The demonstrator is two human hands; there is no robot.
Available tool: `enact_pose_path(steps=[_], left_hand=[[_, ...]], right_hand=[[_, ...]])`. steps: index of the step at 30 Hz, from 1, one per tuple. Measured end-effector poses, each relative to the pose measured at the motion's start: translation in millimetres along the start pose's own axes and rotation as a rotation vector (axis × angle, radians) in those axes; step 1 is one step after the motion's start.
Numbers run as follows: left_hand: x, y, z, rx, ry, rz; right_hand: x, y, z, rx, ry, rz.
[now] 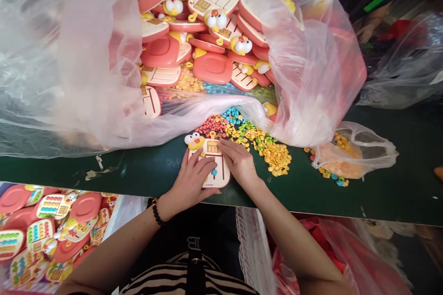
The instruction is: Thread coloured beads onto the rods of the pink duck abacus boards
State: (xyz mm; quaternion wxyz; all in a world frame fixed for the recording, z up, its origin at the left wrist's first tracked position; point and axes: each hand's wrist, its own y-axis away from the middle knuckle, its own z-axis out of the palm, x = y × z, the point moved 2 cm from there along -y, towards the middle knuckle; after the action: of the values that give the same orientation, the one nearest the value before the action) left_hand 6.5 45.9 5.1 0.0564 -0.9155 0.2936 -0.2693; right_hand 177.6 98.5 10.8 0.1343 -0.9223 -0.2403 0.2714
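Observation:
A cream toy board (222,179) with a red rim, dark slots and a yellow duck-like head with bulging white eyes lies on the green table. My left hand (194,177) rests across its left side, fingers spread, thumb along the lower edge. Beside those fingertips a small blue piece (214,172) sits on the board. At the board's upper right, my right hand (238,161) has its fingers drawn together near the small printed panel (212,147); whatever is between them is hidden. Just beyond are loose red pieces (212,126) and yellow pieces (277,156).
A large clear plastic bag (86,55) full of similar toy boards (212,68) stands behind. A small knotted bag (346,161) of pieces lies to the right. Lower left, boards with coloured pieces (53,206) are heaped below the table edge. Another person's hand (367,32) shows upper right.

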Motion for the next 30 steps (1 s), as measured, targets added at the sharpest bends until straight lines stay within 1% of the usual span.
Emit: enact_pose_path(steps=[3,6,8,10,12,16,17,19,21,22,24,26,27,29,30], left_hand=[[-1,1,0.9,0.023,0.024,-0.017],[-2,3,2.1,0.074,0.044,-0.035],[-3,3,3.1,0.088,0.051,-0.029],[-3,3,3.8,0.088,0.056,-0.028],[-3,4,4.3,0.072,0.056,-0.033],[-2,7,6.0,0.008,0.032,-0.033],[-2,7,6.4,-0.001,0.026,-0.034],[-1,8,6.7,-0.001,0.02,-0.043],[0,8,6.2,0.003,0.017,-0.045],[0,8,5.8,0.0,0.015,-0.043],[0,8,4.7,-0.016,0.007,-0.036],[1,8,3.3,-0.026,0.005,-0.027],[1,8,2.6,-0.024,0.007,-0.024],[1,8,1.6,-0.011,0.013,-0.02],[1,8,1.3,-0.003,0.017,-0.022]], right_hand=[[-12,17,-6,-0.042,0.033,-0.014],[-27,31,-9,-0.088,-0.005,0.007],[-32,34,-7,-0.133,-0.055,0.043],[-33,32,-3,-0.162,-0.105,0.065],[-30,29,-2,-0.139,-0.162,0.076],[-28,32,-8,-0.002,-0.265,0.118],[-31,35,-10,0.006,-0.268,0.122],[-37,40,-15,-0.017,-0.243,0.121],[-38,40,-22,-0.017,-0.202,0.109],[-34,36,-25,0.007,-0.18,0.104],[-17,18,-33,0.102,-0.114,0.113],[10,-8,-38,0.192,0.006,0.192],[24,-22,-39,0.193,0.082,0.239],[47,-51,-36,0.04,0.245,0.268],[54,-63,-33,-0.036,0.34,0.259]])
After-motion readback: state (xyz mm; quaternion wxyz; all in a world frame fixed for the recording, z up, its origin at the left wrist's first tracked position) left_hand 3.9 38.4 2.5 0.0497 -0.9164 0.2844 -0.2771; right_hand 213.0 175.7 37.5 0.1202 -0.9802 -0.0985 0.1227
